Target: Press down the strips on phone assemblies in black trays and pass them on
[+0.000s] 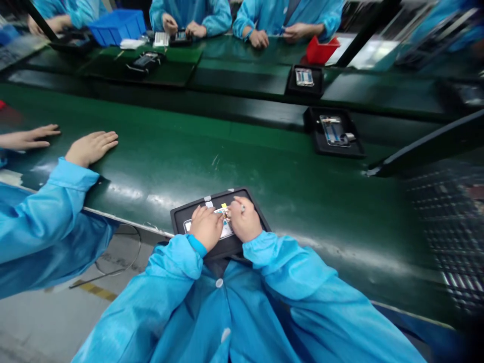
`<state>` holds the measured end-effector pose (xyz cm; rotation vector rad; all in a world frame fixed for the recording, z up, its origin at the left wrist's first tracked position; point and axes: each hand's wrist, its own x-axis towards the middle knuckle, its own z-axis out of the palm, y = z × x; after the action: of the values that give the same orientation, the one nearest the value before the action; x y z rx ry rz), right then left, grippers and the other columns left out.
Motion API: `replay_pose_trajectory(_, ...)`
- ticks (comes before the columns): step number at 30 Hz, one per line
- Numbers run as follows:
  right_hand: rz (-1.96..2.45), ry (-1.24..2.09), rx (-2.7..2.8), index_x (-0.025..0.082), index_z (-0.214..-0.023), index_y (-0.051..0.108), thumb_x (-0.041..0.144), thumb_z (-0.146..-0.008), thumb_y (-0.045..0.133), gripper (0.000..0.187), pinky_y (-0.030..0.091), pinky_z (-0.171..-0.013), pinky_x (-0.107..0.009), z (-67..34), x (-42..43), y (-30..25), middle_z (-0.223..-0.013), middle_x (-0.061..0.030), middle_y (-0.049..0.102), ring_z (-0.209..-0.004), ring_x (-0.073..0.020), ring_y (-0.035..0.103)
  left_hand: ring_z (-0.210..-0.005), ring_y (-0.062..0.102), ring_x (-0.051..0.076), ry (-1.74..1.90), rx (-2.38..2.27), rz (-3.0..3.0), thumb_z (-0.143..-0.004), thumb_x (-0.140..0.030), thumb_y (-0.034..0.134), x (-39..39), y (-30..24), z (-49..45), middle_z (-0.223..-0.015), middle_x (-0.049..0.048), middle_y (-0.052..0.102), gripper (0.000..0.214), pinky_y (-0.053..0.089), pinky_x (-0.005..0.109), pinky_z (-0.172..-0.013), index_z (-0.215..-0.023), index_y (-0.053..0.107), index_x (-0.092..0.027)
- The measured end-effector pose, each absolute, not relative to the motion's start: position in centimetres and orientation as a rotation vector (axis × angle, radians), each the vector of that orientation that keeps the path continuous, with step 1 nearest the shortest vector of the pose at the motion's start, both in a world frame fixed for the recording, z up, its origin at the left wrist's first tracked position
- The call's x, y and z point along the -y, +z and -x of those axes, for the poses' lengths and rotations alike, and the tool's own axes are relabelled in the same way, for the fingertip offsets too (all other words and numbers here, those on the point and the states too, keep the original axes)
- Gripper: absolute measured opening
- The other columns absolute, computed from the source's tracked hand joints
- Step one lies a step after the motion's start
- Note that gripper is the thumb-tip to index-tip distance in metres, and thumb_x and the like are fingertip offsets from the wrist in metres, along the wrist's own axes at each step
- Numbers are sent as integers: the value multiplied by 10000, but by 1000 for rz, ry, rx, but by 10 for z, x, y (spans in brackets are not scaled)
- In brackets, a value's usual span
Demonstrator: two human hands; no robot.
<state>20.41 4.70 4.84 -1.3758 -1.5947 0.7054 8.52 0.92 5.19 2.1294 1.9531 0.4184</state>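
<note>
A black tray [181, 214] lies at the near edge of the green conveyor belt [264, 171], with a flat phone-like device [227, 231] in it. My left hand [206, 227] rests curled on the device's left part. My right hand [245, 219] is closed beside it, pinching a thin tool whose tip shows at the knuckles, over small yellow and white parts [224, 207] on the device. Both hands touch each other above the device. Blue sleeves cover my arms.
A co-worker's two hands [91, 147] lie flat on the belt at left. Two more black trays [335, 133] with devices sit further along the belt. People in blue coats work across it, with a blue bin [117, 26] and a red bin [320, 50].
</note>
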Motion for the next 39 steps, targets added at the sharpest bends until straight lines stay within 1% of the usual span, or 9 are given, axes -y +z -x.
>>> replay_pose_trajectory(3,1543,967,1172,163,-1011,479,499,-831,342,405,475,-411,-237,-206,-48,50,-667,-2,629,-431,-122,566,-983,529,216,410,-1946,-2081,-789,-198,526,-15,53,-81,-1011,40,633,186,358,397,-952,-886,682,-226)
replay_pose_trajectory(5,1541,1029,1062,158,-1021,463,526,-820,352,434,453,-376,-216,-206,-48,52,-660,8,623,-397,-106,543,-987,527,214,404,-1938,-2056,-778,-198,541,-18,53,-80,-1001,48,636,169,372,379,-932,-862,686,-215)
replay_pose_trajectory(9,1511,1029,1060,157,-988,476,538,-797,406,433,448,-380,-200,-205,-46,53,-622,13,615,-401,-102,542,-976,525,211,404,-1961,-2006,-767,-214,556,-20,53,-80,-973,51,637,139,387,356,-905,-808,688,-201)
replay_pose_trajectory(15,1493,1030,1060,155,-1007,480,541,-788,424,447,473,-404,-220,-204,-47,50,-658,-5,624,-441,-116,565,-951,508,223,449,-1959,-2137,-800,-282,539,-12,54,-85,-965,33,621,154,363,409,-924,-869,668,-236)
replay_pose_trajectory(19,1511,1064,1041,158,-1007,487,537,-786,432,443,470,-392,-222,-205,-47,52,-656,-4,624,-444,-119,562,-962,502,235,450,-2018,-2234,-821,-263,508,-7,50,-88,-962,47,617,162,330,449,-958,-871,657,-225)
replay_pose_trajectory(22,1503,1065,1041,162,-1003,486,533,-790,432,431,470,-394,-215,-205,-46,53,-660,-2,624,-442,-113,558,-963,500,246,471,-2020,-2327,-835,-255,476,-5,48,-90,-959,65,613,181,337,460,-952,-866,646,-202)
replay_pose_trajectory(27,1476,1086,1022,176,-1012,468,534,-805,409,418,467,-390,-203,-206,-46,51,-661,7,619,-436,-103,557,-981,492,255,536,-2009,-2396,-840,-193,426,0,48,-90,-940,87,607,195,347,444,-952,-852,616,-151)
replay_pose_trajectory(33,1460,1122,968,183,-1018,466,546,-798,418,428,463,-381,-204,-206,-47,52,-648,17,611,-431,-106,555,-930,522,235,511,-1979,-2405,-851,-167,390,2,49,-88,-934,95,604,201,355,438,-943,-847,589,-139)
replay_pose_trajectory(39,1451,1129,1006,179,-1045,482,529,-813,409,426,474,-406,-218,-206,-45,48,-677,-7,624,-458,-113,564,-941,514,228,424,-1969,-2431,-858,-172,376,2,53,-87,-954,86,598,210,332,438,-964,-876,583,-149)
